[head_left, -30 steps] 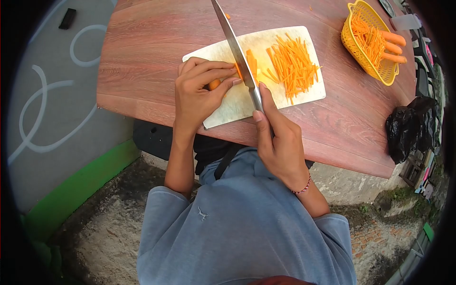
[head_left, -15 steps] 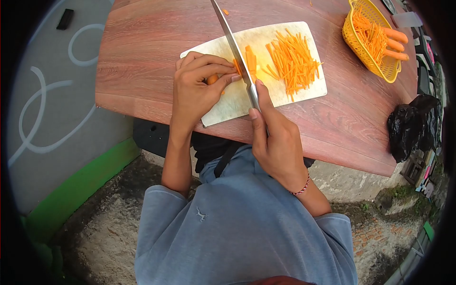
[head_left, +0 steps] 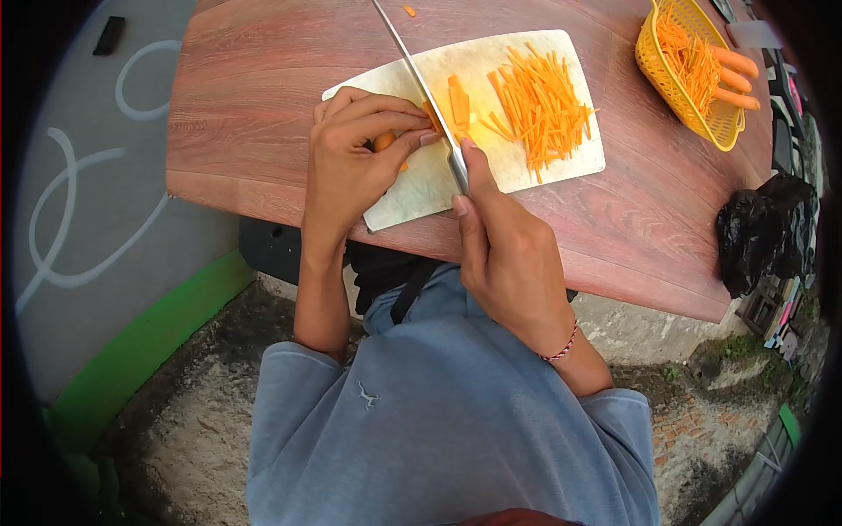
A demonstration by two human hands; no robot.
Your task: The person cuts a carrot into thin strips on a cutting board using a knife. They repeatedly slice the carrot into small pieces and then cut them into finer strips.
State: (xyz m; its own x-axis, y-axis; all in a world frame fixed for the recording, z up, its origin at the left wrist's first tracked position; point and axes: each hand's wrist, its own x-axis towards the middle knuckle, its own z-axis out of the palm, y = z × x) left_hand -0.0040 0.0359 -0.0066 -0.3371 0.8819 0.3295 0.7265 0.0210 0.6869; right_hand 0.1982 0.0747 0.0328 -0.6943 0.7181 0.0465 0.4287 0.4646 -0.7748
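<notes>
My left hand [head_left: 364, 145] is closed on a carrot [head_left: 384, 140], mostly hidden under the fingers, at the left of a white cutting board [head_left: 417, 197]. My right hand [head_left: 513, 250] grips a long kitchen knife [head_left: 419, 86] by its handle, thumb and forefinger near the base of the blade. The blade lies right beside my left fingertips, over the carrot's cut end. Just right of the blade are thin carrot slices [head_left: 459, 103]. A pile of carrot strips [head_left: 544, 110] covers the board's right side.
A yellow plastic basket [head_left: 651, 66] with shredded carrot and several whole carrots [head_left: 737, 79] stands at the table's far right. A black plastic bag [head_left: 754, 232] hangs by the right edge of the wooden table [head_left: 254, 114]. A small carrot scrap [head_left: 409, 10] lies beyond the board.
The whole view has shifted slightly, so the board and both hands appear a little further left. Knife and left hand keep nearly the same place on the carrot.
</notes>
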